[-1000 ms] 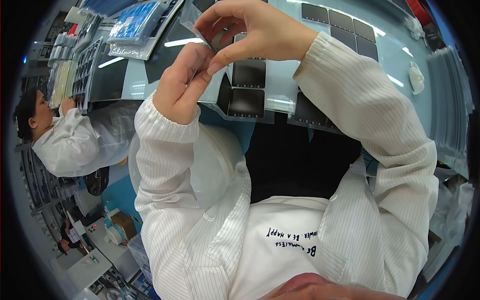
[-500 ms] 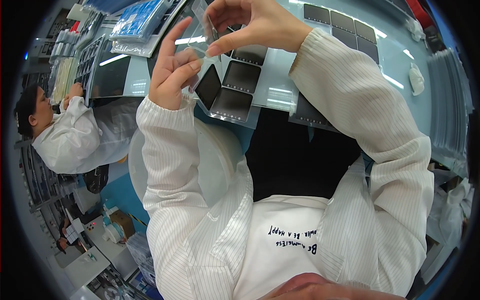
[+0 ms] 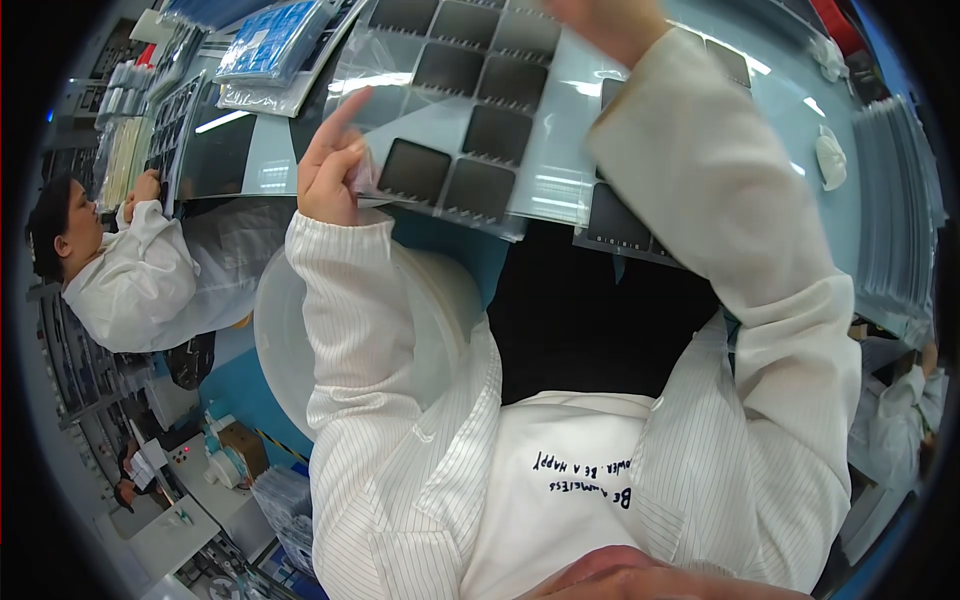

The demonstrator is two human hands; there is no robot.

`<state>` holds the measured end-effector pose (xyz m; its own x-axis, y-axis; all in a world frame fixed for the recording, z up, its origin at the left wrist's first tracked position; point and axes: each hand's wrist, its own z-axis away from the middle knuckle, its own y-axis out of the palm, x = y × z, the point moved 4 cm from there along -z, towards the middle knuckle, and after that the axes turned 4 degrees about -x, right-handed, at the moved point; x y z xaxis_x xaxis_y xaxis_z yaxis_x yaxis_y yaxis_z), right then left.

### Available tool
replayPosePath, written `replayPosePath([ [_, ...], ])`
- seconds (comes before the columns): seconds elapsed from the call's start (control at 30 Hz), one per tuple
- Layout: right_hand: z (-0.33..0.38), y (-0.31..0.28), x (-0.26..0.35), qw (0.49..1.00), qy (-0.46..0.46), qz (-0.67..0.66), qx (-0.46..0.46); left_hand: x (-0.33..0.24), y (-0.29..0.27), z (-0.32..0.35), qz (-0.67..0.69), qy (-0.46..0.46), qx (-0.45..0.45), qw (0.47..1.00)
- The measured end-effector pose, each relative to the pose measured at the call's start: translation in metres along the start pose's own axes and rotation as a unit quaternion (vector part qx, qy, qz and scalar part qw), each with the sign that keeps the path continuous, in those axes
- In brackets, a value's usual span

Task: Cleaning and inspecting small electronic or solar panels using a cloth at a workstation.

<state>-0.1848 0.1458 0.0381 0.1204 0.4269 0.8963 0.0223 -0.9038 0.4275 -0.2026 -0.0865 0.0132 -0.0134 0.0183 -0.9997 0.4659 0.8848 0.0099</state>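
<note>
My left hand [image 3: 335, 168] is at the left edge of a clear sheet [image 3: 425, 125] that carries a grid of dark square panels. Its index finger points out, while the thumb and other fingers are closed on a see-through bit of clear film [image 3: 366, 172]; whether that film belongs to the sheet I cannot tell. One dark panel [image 3: 413, 170] lies on the sheet right beside these fingers. At the top edge, to the right of the sheet, my right hand [image 3: 615, 22] is smeared by motion and partly cut off, with its fingers hidden.
More dark panels [image 3: 617, 216] lie under my right forearm. Bagged blue packs [image 3: 272, 45] are stacked at the far left, and a row of clear sheets [image 3: 895, 210] stands at the right. A white tub [image 3: 290, 330] is below my left arm. A co-worker [image 3: 130, 260] sits at left.
The dark panel that stood tilted near my left hand now lies flat on the sheet. My right hand has moved away from the left, up and right. My left hand has shifted slightly left.
</note>
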Motion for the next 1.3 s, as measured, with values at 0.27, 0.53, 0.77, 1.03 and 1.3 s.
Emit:
replayPosePath([
  [0.27,0.023,-0.071,0.083,0.961,-0.025,0.271,-0.04,0.001,0.001,-0.018,0.004,-0.039,-0.106,0.994],
  [0.53,0.078,-0.091,0.064,0.728,-0.095,0.674,-0.084,0.014,-0.006,-0.053,0.052,-0.009,-0.121,0.991],
  [0.77,0.085,-0.12,0.027,0.669,-0.165,0.723,-0.06,-0.002,-0.012,-0.051,-0.331,0.228,-0.211,0.891],
  [1.03,0.068,-0.096,0.05,0.721,-0.208,0.66,-0.031,-0.022,-0.018,-0.026,-0.552,0.326,-0.224,0.734],
  [1.3,0.081,-0.093,0.05,0.673,-0.206,0.709,-0.053,-0.038,0.06,0.01,-0.468,0.371,-0.132,0.791],
])
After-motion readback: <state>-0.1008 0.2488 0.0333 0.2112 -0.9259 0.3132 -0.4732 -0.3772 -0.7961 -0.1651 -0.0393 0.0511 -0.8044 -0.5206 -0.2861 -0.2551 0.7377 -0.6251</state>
